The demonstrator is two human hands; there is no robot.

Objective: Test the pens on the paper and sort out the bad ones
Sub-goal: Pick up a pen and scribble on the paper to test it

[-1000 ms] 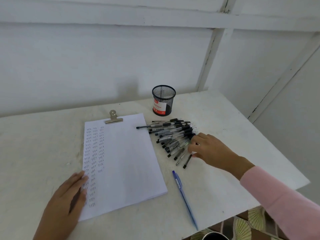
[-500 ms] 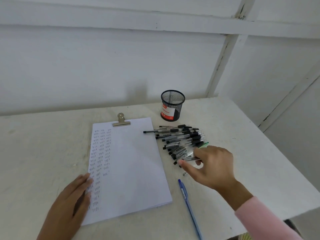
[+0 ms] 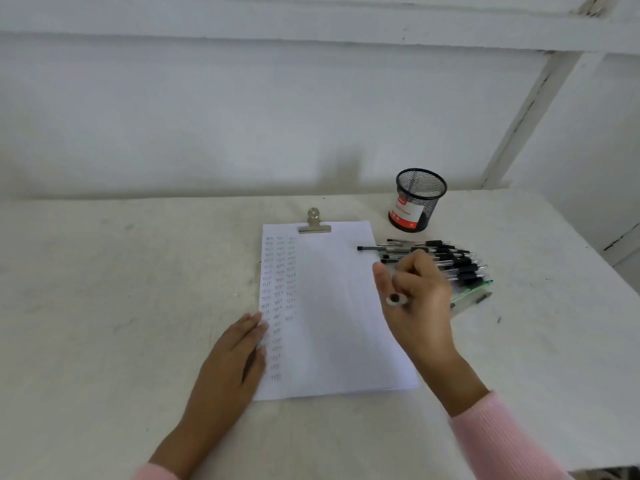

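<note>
Right hand (image 3: 415, 299) is up over the right edge of the paper (image 3: 332, 306), fingers curled around a pen (image 3: 394, 299) whose end points at the camera. Left hand (image 3: 230, 362) lies flat, fingers straight, on the sheet's left edge beside the test marks. The pile of pens (image 3: 453, 261) sits just right of the paper, with the mesh cup (image 3: 417, 200) behind it on the surface (image 3: 104, 306).

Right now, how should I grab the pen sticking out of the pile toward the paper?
Pinch the pen at its free dark end from the paper side: that end lies clear of the pile, while the rest sits among other pens.
</note>
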